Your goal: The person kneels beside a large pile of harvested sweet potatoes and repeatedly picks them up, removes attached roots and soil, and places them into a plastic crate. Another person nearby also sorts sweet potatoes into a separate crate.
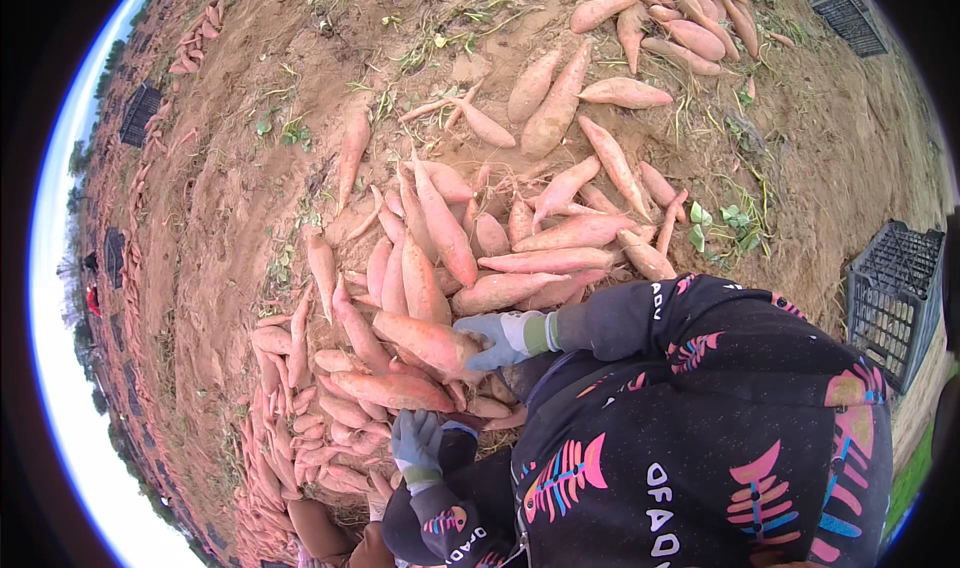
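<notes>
My right hand point(499, 339), in a grey-blue and white work glove with a green cuff, grips the thick end of a large sweet potato point(420, 337) on top of a heap. Just below it in the picture, my left hand point(418, 442), gloved the same way, is close to another big sweet potato point(390, 392). The left fingers are bent together; whether they touch or hold anything is hidden. Around both hands lie many pink-skinned sweet potatoes point(442, 230), some with soil and thin roots on them. My dark printed sleeves and jacket fill the lower right.
A black plastic crate point(896, 298) stands at the right, another crate point(844, 9) at upper right. More sweet potatoes point(694, 39) lie heaped at the top. Another person's brown-clothed limb point(322, 527) shows at the bottom. Green vines point(731, 227) lie on bare soil point(247, 170).
</notes>
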